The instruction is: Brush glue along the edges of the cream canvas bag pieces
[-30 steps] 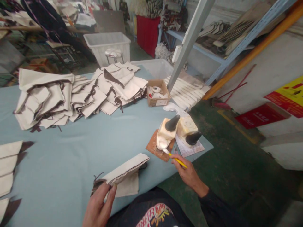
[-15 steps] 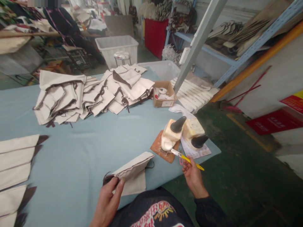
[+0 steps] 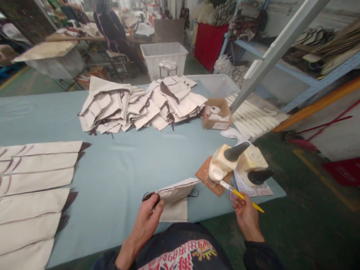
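My left hand [image 3: 146, 219] is closed on the dark-trimmed end of a cream fabric piece [image 3: 176, 202], which stands partly folded at the table's near edge. A thin dark cord hangs from its far end. In my right hand [image 3: 248, 217] is a yellow-handled brush [image 3: 242, 196], fingers wrapped round the handle. Its pale tip touches or nearly touches the white mouth of a cream plastic container [image 3: 221, 162] with a black cone on it. That container lies on a brown board [image 3: 203, 171]. Beside it rests a second cream container [image 3: 255, 158], also with a black cone.
A heap of cream fabric pieces [image 3: 154, 107] lies across the back of the blue-green table [image 3: 120, 161]. Overlapping pieces [image 3: 36, 213] lie at left. A cardboard box [image 3: 216, 122] stands near a grey post [image 3: 270, 56]. Farther off are a white bin [image 3: 164, 56] and a person [image 3: 109, 28].
The view has swung left, so the scene sits farther right and more laid-out pieces show. Both hands keep their holds, with the brush tip still at the container's mouth.
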`<state>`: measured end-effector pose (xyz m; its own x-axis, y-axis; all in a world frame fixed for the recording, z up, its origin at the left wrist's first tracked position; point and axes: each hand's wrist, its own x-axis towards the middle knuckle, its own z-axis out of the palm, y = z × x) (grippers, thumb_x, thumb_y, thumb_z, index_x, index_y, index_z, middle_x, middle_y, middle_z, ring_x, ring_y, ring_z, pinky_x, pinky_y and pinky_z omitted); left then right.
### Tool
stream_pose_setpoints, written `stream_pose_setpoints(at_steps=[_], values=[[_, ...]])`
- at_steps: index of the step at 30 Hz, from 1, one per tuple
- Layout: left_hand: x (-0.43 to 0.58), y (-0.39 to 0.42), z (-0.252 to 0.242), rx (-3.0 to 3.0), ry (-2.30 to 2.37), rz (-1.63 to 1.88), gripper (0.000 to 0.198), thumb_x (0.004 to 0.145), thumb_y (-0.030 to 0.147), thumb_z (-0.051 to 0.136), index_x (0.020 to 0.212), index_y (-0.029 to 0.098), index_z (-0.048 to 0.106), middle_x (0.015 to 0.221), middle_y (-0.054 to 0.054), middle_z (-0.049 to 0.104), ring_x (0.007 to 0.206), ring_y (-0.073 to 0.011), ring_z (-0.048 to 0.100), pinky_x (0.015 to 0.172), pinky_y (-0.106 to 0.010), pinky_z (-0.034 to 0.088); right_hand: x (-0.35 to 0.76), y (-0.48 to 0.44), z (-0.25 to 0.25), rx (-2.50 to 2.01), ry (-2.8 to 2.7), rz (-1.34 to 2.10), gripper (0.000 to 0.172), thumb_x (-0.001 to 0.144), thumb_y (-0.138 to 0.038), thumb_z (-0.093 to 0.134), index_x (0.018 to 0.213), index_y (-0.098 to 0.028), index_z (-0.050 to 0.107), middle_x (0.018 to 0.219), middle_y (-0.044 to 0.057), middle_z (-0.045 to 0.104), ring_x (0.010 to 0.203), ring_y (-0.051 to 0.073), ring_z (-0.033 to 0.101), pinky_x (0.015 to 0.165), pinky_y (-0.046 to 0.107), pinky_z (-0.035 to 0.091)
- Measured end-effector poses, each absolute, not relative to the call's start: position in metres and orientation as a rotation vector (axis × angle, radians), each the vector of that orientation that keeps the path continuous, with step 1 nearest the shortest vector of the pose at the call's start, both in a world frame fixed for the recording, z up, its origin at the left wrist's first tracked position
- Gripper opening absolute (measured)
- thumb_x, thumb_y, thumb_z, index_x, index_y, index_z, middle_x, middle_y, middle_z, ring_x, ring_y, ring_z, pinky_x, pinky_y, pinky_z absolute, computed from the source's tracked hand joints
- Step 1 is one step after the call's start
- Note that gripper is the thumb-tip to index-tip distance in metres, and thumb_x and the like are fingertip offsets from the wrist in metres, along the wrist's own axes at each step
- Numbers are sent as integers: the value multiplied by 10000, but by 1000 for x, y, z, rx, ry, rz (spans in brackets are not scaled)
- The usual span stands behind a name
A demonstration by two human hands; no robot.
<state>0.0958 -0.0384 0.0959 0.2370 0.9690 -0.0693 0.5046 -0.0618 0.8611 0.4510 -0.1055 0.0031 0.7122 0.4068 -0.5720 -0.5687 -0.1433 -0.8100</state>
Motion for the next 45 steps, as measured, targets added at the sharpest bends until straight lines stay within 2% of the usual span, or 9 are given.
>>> stream_pose_setpoints(at_steps=[5,10,13,15,18,23,27,35,45], values=[[83,-44,106,1614,1349,740,320,982,358,483,694,219,475,667,27,493,640,-139,451,610,-252,390,423,-108,49,-1420,137,923,277,687,-383,764,840,-220,599,569,-85,522,427,78,435,400,167,396],[74,-46,116,1671,1319,771,315,993,302,481,693,209,506,688,11,536,664,-144,484,629,-264,402,359,-82,124,-1245,-201,1111,359,786,-544,811,875,-231,658,513,-92,400,432,92,383,404,186,382],[72,-46,122,1739,1310,804,336,994,270,483,664,211,487,641,25,504,614,-133,460,589,-255,386,323,-73,157,-1223,-381,1149,360,840,-573,782,840,-231,667,472,-74,418,413,104,405,403,199,374],[70,-45,127,1827,1275,834,288,995,223,479,715,205,545,668,12,559,632,-140,509,603,-255,417,307,-69,168,-1218,-510,1193,366,874,-583,749,842,-226,673,475,-54,464,425,116,445,415,208,380],[65,-44,134,2085,1154,917,228,979,120,449,937,191,662,773,-40,666,728,-179,605,680,-293,489,297,-63,175,-1202,-653,1187,374,921,-593,693,855,-226,676,480,-42,499,431,125,469,425,221,392],[57,-45,138,2332,1029,866,377,956,47,418,1204,190,664,970,-115,731,967,-245,693,839,-380,566,290,-54,186,-1246,-799,1086,424,922,-624,683,790,-220,669,466,-37,514,403,123,466,387,217,363],[56,-48,136,2368,1039,842,336,947,42,427,1114,187,680,949,-116,730,957,-257,689,823,-390,570,279,-56,189,-1252,-940,1102,477,926,-654,661,760,-208,676,456,-27,534,389,123,463,378,221,381],[59,-56,127,2423,1083,905,212,968,68,482,968,187,658,890,-93,717,853,-228,655,760,-358,528,280,-66,176,-1238,-1061,1211,423,989,-563,601,786,-197,664,472,-33,538,412,119,479,417,221,402],[62,-59,125,2428,1063,948,205,946,38,490,913,176,638,866,-88,690,833,-225,626,756,-346,489,276,-67,179,-1235,-1108,1144,448,995,-574,575,780,-195,679,481,-30,533,421,117,476,422,223,397]])
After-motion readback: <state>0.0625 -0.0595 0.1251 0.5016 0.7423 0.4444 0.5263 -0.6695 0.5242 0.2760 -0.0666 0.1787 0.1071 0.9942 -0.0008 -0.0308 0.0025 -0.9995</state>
